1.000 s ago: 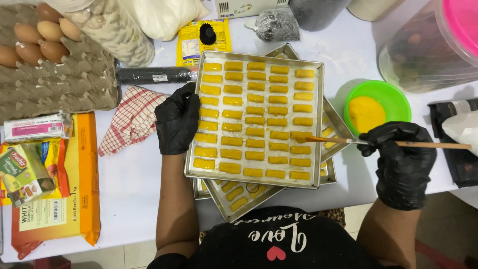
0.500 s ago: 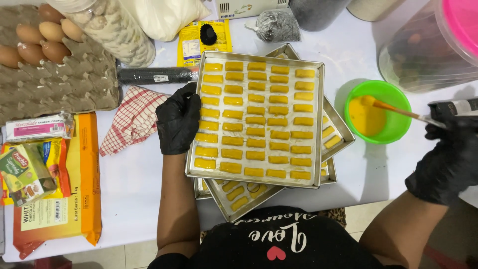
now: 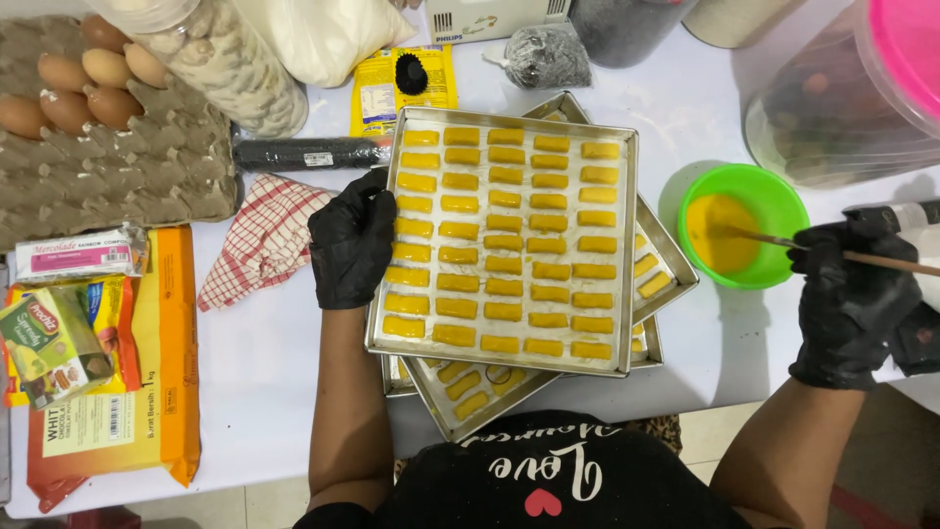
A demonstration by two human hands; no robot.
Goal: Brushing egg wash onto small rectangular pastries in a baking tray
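Observation:
A metal baking tray [image 3: 627,245] filled with rows of several yellow dough bars [image 3: 504,240] lies on top of two more trays [image 3: 666,284] that are stacked askew. My left hand [image 3: 351,243], in a black glove, rests on the top tray's left rim. My right hand [image 3: 847,299], also gloved in black, grips a thin wooden brush [image 3: 783,241] whose tip dips into a green bowl [image 3: 774,211] of yellow egg wash, right of the trays.
An egg carton [image 3: 117,167] with several brown eggs sits far left, above packets and an orange bag [image 3: 147,392]. A red checked cloth [image 3: 259,240] lies left of the tray. Jars, bags and a large pink-lidded container [image 3: 862,88] line the back.
My right hand lifted the brush off the tray's right side and swung it right into the green bowl. My left hand stayed on the tray rim.

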